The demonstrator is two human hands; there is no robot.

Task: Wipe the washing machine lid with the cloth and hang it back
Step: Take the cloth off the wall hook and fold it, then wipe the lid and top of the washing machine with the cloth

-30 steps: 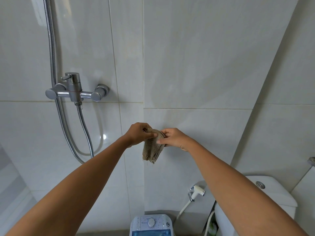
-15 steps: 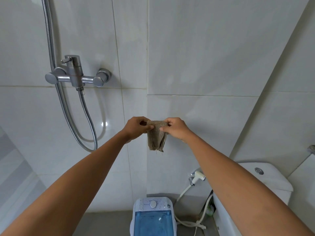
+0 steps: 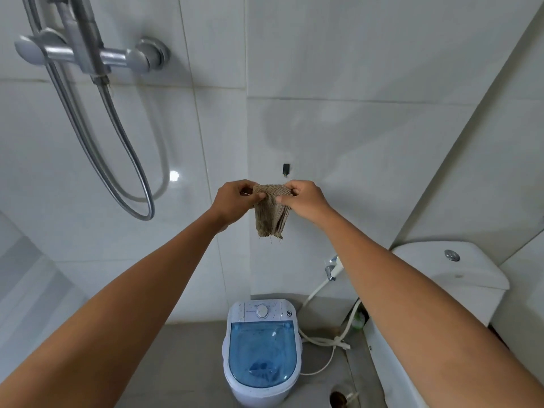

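Observation:
A small brown woven cloth (image 3: pixel 271 213) hangs folded between my two hands in front of the white tiled wall. My left hand (image 3: pixel 235 203) pinches its top left edge and my right hand (image 3: pixel 306 200) pinches its top right edge. A small dark wall hook (image 3: pixel 285 169) sits bare just above the cloth. Far below on the floor stands a small white washing machine (image 3: pixel 262 312) with a shut translucent blue lid (image 3: pixel 262 353).
A chrome shower mixer (image 3: pixel 88 53) with a looping metal hose (image 3: pixel 129 184) is on the wall at upper left. A white toilet tank (image 3: pixel 459 272) stands at the right, with a bidet sprayer (image 3: pixel 334 267) and white hose beside it. A floor drain (image 3: pixel 338 396) lies near the machine.
The view has tilted down, so the washing machine lid shows fully. The cloth, held by both hands, has come off the wall and the hook is now bare above it.

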